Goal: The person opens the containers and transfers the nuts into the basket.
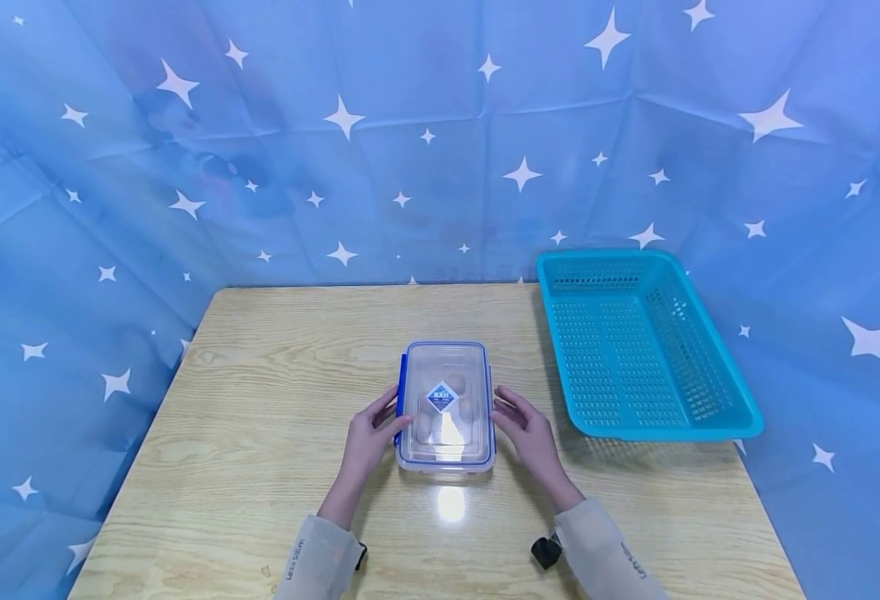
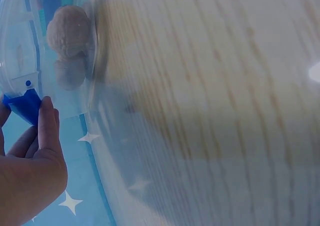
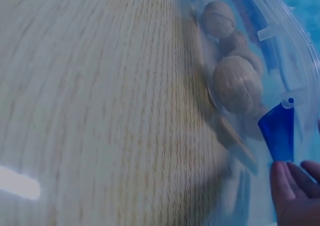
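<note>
At the centre of the frame, a clear lidded box (image 1: 446,407) of walnuts (image 3: 236,84) sits on the bench (image 1: 260,417), left hand (image 1: 368,433) and right hand (image 1: 526,429) touching its blue side clips (image 2: 24,106) with relaxed fingers; lifting both clips evenly likely works best.

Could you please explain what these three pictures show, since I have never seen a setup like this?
There is no machine here: a person works with two bare hands. The wide picture comes from a camera worn on the head, looking down at a wooden table. The two close-ups come from cameras worn on each wrist. On the table stands a clear lidded box with blue clips, holding walnuts. The left hand touches the blue clip on its side of the box; the right hand has its fingertips by the other clip. Neither has a full grip yet. To the right lies a turquoise basket.
</note>
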### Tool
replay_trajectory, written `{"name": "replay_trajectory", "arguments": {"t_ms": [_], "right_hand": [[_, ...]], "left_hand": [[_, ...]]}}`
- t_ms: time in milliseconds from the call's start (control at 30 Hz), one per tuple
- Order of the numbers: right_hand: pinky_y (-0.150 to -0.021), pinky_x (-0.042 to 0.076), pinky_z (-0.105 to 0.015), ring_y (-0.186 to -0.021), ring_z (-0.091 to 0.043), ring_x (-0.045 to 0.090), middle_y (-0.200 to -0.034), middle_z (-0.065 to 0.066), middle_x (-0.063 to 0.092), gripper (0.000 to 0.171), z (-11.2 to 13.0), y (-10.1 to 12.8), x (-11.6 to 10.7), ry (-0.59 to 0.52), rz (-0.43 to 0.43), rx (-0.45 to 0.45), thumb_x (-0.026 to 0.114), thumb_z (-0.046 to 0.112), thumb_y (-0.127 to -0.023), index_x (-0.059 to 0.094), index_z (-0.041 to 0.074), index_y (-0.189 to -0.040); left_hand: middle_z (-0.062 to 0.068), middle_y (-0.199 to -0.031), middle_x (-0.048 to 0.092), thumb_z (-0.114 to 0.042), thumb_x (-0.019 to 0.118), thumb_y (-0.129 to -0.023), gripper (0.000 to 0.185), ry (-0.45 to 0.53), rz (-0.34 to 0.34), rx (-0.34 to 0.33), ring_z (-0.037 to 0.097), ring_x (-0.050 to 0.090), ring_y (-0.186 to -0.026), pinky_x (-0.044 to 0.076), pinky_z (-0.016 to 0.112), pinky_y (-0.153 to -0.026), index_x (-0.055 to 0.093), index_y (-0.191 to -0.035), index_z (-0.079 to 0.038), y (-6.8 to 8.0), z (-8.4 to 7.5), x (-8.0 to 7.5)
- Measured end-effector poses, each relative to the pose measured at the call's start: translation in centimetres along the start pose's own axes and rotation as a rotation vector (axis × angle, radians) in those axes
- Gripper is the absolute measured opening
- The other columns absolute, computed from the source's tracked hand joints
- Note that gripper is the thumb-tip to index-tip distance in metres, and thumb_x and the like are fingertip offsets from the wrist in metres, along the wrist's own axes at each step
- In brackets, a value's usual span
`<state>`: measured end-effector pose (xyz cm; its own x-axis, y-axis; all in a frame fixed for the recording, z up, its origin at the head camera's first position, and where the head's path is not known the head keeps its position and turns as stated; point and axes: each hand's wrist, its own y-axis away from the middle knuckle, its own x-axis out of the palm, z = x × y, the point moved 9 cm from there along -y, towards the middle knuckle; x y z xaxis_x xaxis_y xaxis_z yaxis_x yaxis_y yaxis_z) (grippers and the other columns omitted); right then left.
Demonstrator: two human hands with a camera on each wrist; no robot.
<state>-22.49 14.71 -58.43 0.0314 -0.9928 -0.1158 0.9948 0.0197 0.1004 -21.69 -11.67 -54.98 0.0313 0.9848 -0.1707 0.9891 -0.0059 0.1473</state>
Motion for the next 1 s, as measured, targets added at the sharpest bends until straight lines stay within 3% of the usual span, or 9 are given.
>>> {"name": "replay_trajectory", "arguments": {"t_ms": [300, 533, 700, 1000], "right_hand": [[-0.107, 0.049, -0.021, -0.137, -0.037, 0.051, -0.152, -0.021, 0.047, 0.058, 0.2, 0.4, 0.8, -0.026, 0.066, 0.0, 0.066, 0.01, -0.095, 0.044, 0.003, -0.148], [-0.115, 0.043, -0.037, -0.14, -0.039, 0.045, -0.155, -0.023, 0.041, 0.066, 0.5, 0.7, 1.4, 0.036, 0.105, -0.028, 0.069, 0.013, -0.093, 0.039, 0.004, -0.151], [-0.123, 0.031, -0.046, -0.147, -0.038, 0.034, -0.163, -0.018, 0.03, 0.082, 0.8, 0.9, 2.0, 0.072, 0.188, -0.067, 0.074, 0.013, -0.089, 0.028, 0.009, -0.157], [-0.127, 0.017, -0.049, -0.154, -0.038, 0.017, -0.169, -0.013, 0.009, 0.115, 0.6, 1.3, 2.7, 0.121, 0.305, -0.088, 0.085, 0.016, -0.077, 0.007, 0.015, -0.161]], "left_hand": [[0.019, -0.152, 0.047, -0.007, 0.072, -0.09, 0.058, 0.017, 0.001, 0.004, 0.039, 0.054, -0.134, 0.052, 0.036, -0.106, 0.049, -0.144, 0.001, 0.0, 0.2, 0.0], [0.02, -0.151, 0.047, -0.008, 0.072, -0.09, 0.059, 0.023, -0.002, 0.006, 0.039, 0.054, -0.133, 0.051, 0.035, -0.107, 0.049, -0.143, 0.002, 0.0, 0.2, 0.1], [0.02, -0.151, 0.047, -0.009, 0.072, -0.09, 0.059, 0.013, -0.006, 0.006, 0.039, 0.054, -0.133, 0.052, 0.035, -0.106, 0.049, -0.144, 0.001, -0.1, -0.1, 0.1], [0.019, -0.15, 0.049, -0.008, 0.073, -0.09, 0.06, 0.022, -0.004, 0.007, 0.039, 0.054, -0.133, 0.052, 0.033, -0.106, 0.049, -0.144, 0.001, -0.6, -0.2, 0.3]]}}
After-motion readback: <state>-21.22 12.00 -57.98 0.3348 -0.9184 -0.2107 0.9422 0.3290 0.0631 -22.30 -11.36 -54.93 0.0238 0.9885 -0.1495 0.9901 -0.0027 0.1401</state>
